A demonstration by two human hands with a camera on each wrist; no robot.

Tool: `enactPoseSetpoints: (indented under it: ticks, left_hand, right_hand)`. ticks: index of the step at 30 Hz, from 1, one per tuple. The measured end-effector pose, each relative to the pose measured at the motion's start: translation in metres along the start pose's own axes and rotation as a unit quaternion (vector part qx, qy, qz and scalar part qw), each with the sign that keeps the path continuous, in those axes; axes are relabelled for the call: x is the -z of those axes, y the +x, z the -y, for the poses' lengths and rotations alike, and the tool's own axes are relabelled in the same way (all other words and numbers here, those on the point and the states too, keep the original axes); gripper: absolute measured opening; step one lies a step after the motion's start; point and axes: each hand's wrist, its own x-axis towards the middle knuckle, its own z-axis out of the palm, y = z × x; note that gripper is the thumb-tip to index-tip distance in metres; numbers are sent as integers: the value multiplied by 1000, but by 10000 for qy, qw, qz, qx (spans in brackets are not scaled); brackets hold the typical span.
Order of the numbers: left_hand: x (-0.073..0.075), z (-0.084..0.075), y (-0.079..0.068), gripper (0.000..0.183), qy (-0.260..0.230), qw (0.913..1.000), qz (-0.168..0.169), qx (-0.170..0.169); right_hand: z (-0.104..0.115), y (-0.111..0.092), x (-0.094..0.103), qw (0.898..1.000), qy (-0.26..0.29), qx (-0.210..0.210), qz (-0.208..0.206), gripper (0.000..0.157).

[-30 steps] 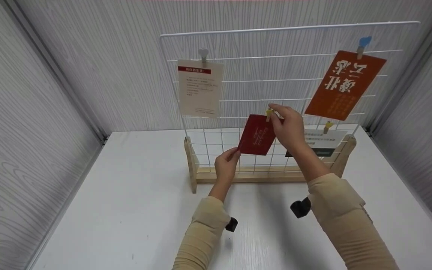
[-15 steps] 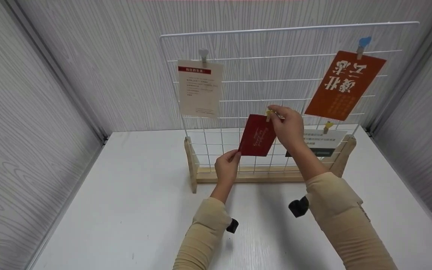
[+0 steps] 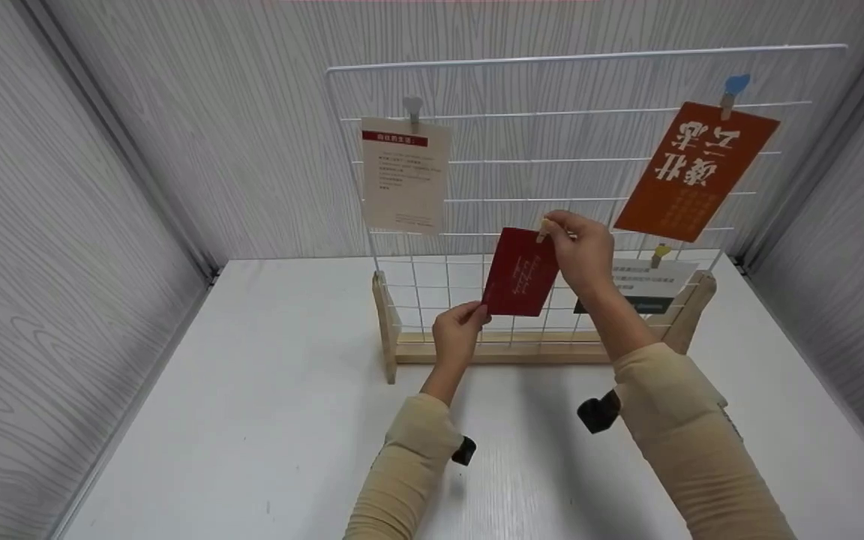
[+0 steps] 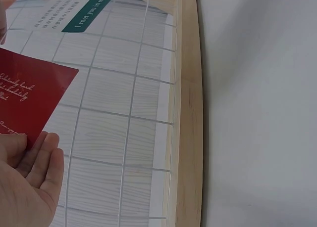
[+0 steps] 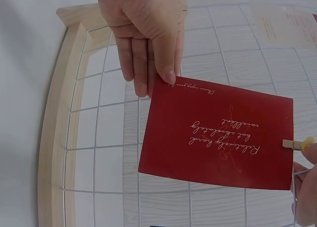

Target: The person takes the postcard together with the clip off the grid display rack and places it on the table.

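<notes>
A red card [image 3: 508, 289] with white script is held tilted in front of the white wire grid [image 3: 582, 58]. My left hand [image 3: 453, 337] pinches its lower left corner between thumb and fingers, as the left wrist view also shows the hand [image 4: 27, 182]. At the card's upper edge, my right hand [image 3: 586, 255] grips a small wooden clothespin [image 5: 292, 144] with a yellow top, seen in the right wrist view. The clothespin's jaws sit over the card's edge there. Fingers of the right hand [image 5: 308, 187] hide part of the clothespin, beside a grid wire.
A cream card [image 3: 404, 184] hangs by a grey clip at upper left. An orange card [image 3: 694, 176] hangs tilted from a blue clip at upper right. Below it, a white-and-green card [image 3: 661, 285] has a yellow clip. The grid stands in a wooden base [image 3: 507, 354] on the white table.
The red card has come down slightly against the grid, the left hand with it. My right fingers now cover more of the yellow clothespin. The head view has shifted slightly.
</notes>
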Motion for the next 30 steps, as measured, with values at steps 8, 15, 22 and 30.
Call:
enactPoseSetpoints:
  ticks: [8,15,22,30]
  left_hand:
    - [0,1,1,17,-7,10000,37,74]
    - [0,1,-1,19,-176,9998,93,96]
    - [1,2,-2,18,-74,9999,115,2]
    - [2,4,-2,16,-253,9996,81,54]
  right_hand:
    - [1,0,1,9997,152,-163,-79,20]
    - [1,0,1,9991,270,-295,-170,20]
    - [-1,-1,0,9987,339,-183,-322,20]
    - [-1,-1,-1,9981,308,-177,-500,18]
